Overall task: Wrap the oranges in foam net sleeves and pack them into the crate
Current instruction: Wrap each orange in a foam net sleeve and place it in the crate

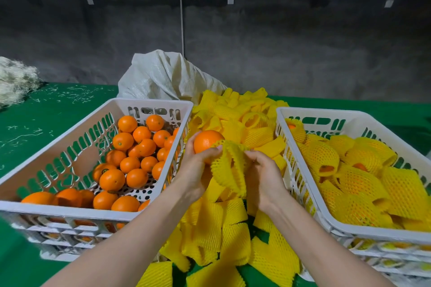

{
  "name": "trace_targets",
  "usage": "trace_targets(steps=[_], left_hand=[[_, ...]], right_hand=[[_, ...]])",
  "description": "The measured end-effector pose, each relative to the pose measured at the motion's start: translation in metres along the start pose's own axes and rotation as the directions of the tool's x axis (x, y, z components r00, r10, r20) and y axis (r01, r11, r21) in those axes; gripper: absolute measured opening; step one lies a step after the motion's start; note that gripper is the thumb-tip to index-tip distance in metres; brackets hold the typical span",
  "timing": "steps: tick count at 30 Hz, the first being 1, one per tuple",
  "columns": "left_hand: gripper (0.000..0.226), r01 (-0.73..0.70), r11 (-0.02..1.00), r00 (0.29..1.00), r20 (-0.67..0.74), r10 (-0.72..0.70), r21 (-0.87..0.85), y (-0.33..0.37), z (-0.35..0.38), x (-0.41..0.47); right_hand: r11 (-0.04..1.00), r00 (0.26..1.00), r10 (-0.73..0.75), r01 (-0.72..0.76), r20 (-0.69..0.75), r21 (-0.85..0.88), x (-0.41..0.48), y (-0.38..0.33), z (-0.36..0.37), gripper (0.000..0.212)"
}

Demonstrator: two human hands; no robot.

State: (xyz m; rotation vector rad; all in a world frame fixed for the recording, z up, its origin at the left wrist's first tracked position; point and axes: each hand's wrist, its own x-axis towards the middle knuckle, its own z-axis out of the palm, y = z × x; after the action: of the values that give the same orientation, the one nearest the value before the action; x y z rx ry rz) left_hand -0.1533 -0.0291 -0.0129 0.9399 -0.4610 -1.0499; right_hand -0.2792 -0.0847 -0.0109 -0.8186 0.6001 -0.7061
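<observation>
My left hand (198, 168) grips a bare orange (206, 141) above the gap between the two crates. Its thumb also pinches one edge of a yellow foam net sleeve (229, 170). My right hand (263, 175) holds the other side of that sleeve, which hangs open just right of the orange. The white crate on the left (70, 211) holds several bare oranges (137, 147). Inside the white crate on the right (303, 184) lie several oranges wrapped in yellow sleeves (359, 170).
A heap of loose yellow sleeves (233, 240) covers the green table (46, 109) between the crates. A white woven sack (163, 77) stands behind it. Pale shredded fibre (14, 79) lies at the far left. Both crates sit on stacked crates.
</observation>
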Motion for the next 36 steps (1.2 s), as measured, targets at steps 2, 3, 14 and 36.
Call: trace_targets(steps=[2,3,14,36], left_hand=[[0.080,-0.014,0.999,1.000,0.009,0.014,0.046,-0.004,-0.001,-0.003],[0.081,-0.029,0.997,0.999,0.023,0.028,0.074,-0.005,-0.001,-0.004],[0.068,-0.131,0.986,0.987,0.102,0.120,0.104,-0.005,0.011,-0.008],[0.055,0.247,0.951,0.962,0.067,-0.263,0.185,-0.009,0.006,0.000]], right_hand=[[0.999,1.000,0.011,-0.011,-0.003,0.039,0.000,-0.001,0.000,0.030],[0.999,1.000,0.014,-0.014,-0.017,0.040,-0.001,0.000,0.000,0.031],[0.971,0.978,-0.195,0.181,-0.077,-0.156,0.005,0.009,-0.005,0.020],[0.975,0.960,-0.137,0.087,-0.246,-0.204,0.019,-0.003,0.007,0.022]])
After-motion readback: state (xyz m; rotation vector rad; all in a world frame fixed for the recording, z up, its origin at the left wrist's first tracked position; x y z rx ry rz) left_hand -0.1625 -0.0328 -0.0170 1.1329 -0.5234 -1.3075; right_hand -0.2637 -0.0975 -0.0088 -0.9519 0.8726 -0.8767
